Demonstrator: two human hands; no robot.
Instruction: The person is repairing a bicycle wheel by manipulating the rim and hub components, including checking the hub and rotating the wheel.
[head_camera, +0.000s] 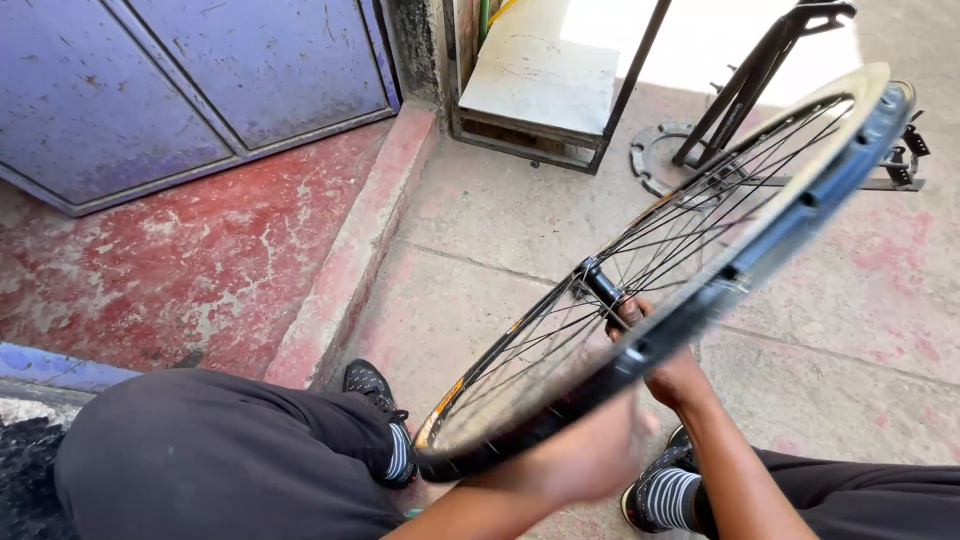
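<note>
Seated view, looking down between my knees. One bicycle wheel, bare of tyre, is held tilted over the concrete floor, its far rim raised toward the upper right and its near rim low between my feet. My right hand reaches through from below, fingers touching the hub; whether that grip is clenched around the axle I cannot tell, since the rim crosses it. My left hand is blurred against the near rim, apparently grasping it, though the blur hides the fingers.

Risks, as judged: the wheel rests on two uncertain holds, so a slack grip at the hub could let it swing down onto my shoes; fingers among the spokes could be pinched if the wheel turns.

Count: one wheel, two hands, two dotted shoes with striped socks, one black stand beyond with a toothed metal ring at its foot, one framed white panel, one blue metal door, one red step.
</note>
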